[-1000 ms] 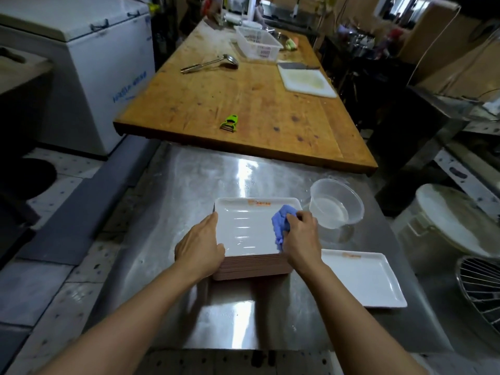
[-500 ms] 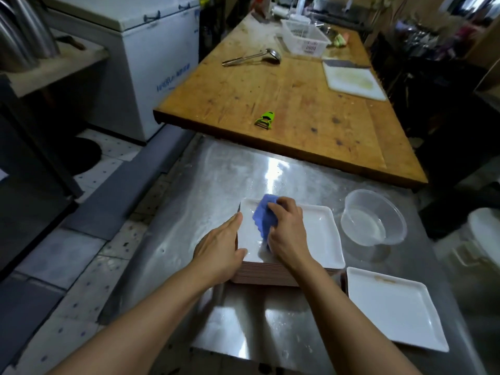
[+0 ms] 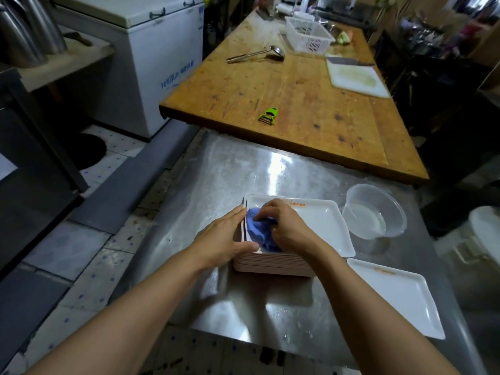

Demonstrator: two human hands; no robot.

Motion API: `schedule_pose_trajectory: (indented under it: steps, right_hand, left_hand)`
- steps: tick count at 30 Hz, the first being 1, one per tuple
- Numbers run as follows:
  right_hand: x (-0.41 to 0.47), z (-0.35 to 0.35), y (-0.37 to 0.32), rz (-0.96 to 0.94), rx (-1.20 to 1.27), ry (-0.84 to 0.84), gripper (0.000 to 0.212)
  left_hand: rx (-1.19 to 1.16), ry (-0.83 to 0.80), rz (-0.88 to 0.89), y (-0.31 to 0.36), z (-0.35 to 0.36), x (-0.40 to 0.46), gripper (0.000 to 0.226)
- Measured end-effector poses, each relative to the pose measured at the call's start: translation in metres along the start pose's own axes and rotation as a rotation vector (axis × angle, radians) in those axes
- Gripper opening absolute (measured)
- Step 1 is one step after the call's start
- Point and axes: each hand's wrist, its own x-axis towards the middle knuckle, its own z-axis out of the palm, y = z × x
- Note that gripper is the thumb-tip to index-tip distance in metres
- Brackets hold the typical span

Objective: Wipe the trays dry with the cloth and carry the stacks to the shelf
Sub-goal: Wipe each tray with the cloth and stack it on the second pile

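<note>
Right hand: the right hand (image 3: 290,228) was curled over the blue cloth (image 3: 261,230), fingers bent down onto it and bunching it against the top tray (image 3: 322,223).
Cloth: it lay at the left end of the top tray, mostly beneath and just left of the right palm, a fold showing between the two hands.
Left hand: the left hand (image 3: 224,238) lay with fingers straight against the left edge of the tray stack (image 3: 273,262), thumb along the near corner; it gripped nothing.
Tray stack: it stood on the steel table (image 3: 216,180), the top tray white with an orange mark at its far rim.
Single tray: one more white tray (image 3: 400,296) lay flat on the table, just right of the stack and nearer the person.
Clear bowl: a clear plastic bowl (image 3: 374,212) stood just beyond the stack's right end.
Wooden table: the wooden table (image 3: 297,85) carried a green peeler (image 3: 268,115).
</note>
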Motion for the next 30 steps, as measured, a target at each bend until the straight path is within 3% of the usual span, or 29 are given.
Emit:
schedule_pose_trajectory:
  steps: [6, 9, 12, 16, 24, 30]
  right_hand:
    - [-0.031, 0.004, 0.002, -0.083, 0.053, -0.057, 0.029]
    - [-0.036, 0.008, 0.007, -0.103, -0.063, -0.053, 0.031]
    - [-0.042, 0.013, 0.010, -0.134, -0.144, -0.002, 0.034]
    - [-0.051, 0.020, 0.014, -0.201, -0.239, 0.090, 0.021]
    - [-0.089, -0.023, 0.069, 0.104, -0.430, 0.223, 0.030]
    - [-0.075, 0.000, 0.046, 0.045, -0.302, 0.208, 0.028]
  left_hand:
    - [0.105, 0.019, -0.011, -0.004, -0.003, 0.000, 0.086]
    - [0.119, -0.006, 0.007, -0.004, -0.004, 0.000, 0.079]
    - [0.150, -0.045, -0.012, -0.004, -0.002, 0.000, 0.091]
    - [0.202, -0.018, -0.029, -0.002, 0.000, 0.001, 0.093]
    - [0.276, -0.011, -0.067, -0.006, 0.001, 0.002, 0.098]
    - [0.301, 0.050, -0.043, 0.000, 0.003, 0.000, 0.099]
